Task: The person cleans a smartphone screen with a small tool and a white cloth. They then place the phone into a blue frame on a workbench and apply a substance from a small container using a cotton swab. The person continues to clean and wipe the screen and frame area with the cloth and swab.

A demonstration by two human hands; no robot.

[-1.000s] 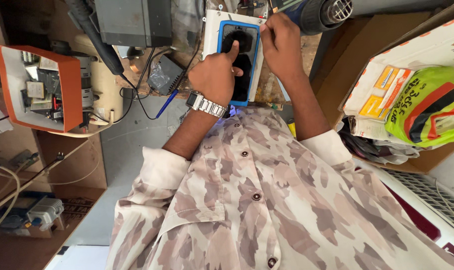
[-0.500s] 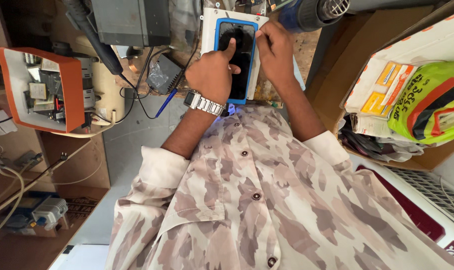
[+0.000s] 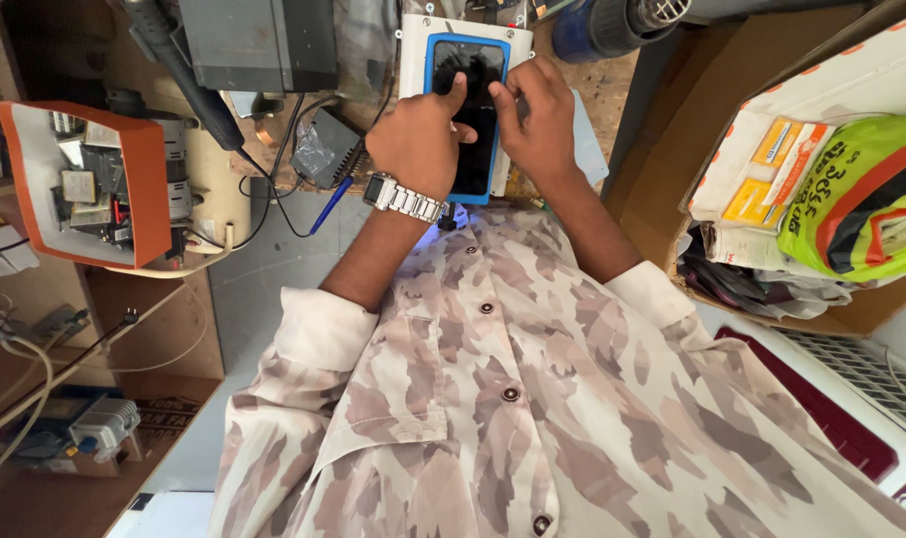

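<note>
Our left hand (image 3: 418, 144) and right hand (image 3: 538, 125) rest side by side on a dark phone (image 3: 470, 115) in a blue frame, its long axis running away from us. Both hands are loosely curled, fingertips pressing the glass, gripping nothing. An orange-rimmed parts box (image 3: 89, 184) sits well left; a cardboard box (image 3: 832, 130) lies to our right.
</note>
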